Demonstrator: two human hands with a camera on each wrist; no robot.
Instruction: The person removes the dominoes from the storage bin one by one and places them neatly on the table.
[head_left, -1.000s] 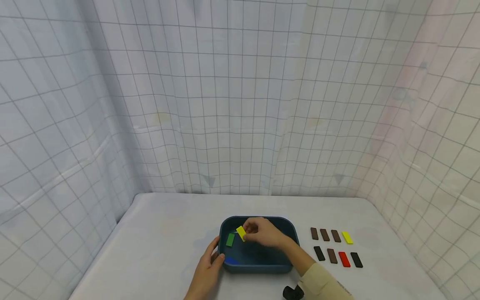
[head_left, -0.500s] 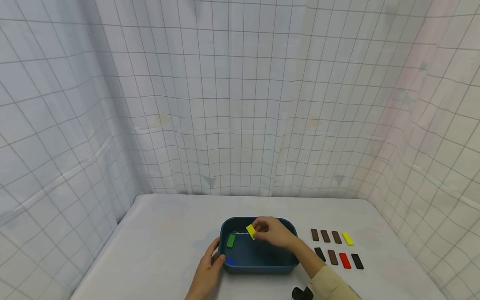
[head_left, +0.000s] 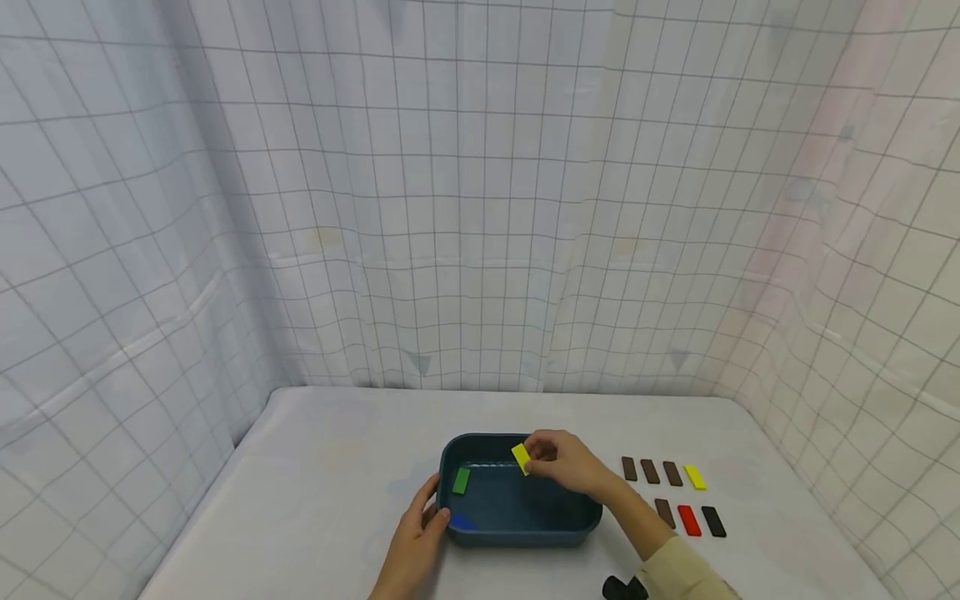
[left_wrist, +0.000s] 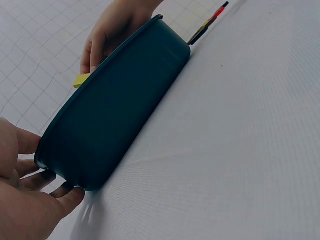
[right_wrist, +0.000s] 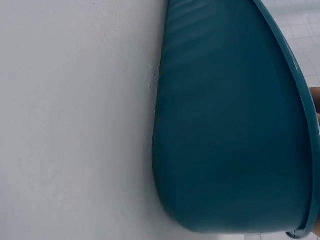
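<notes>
Overhead, the right hand [head_left: 567, 463] pinches a yellow tile [head_left: 521, 458] between thumb and fingertips, holding it above the far rim of a teal tub [head_left: 517, 533] on the white table [head_left: 315, 492]. The left hand [head_left: 416, 537] grips the tub's near-left corner, fingers curled against its wall. Only the head view shows the inside: a green tile [head_left: 461, 480] and a blue tile [head_left: 462, 523] lying on the bottom. It also shows rows of brown, black, red and yellow tiles [head_left: 678, 496] to the tub's right. The left wrist view shows the tub's outer wall, with the yellow tile peeking over the rim. The right wrist view shows little beyond the tub's side.
</notes>
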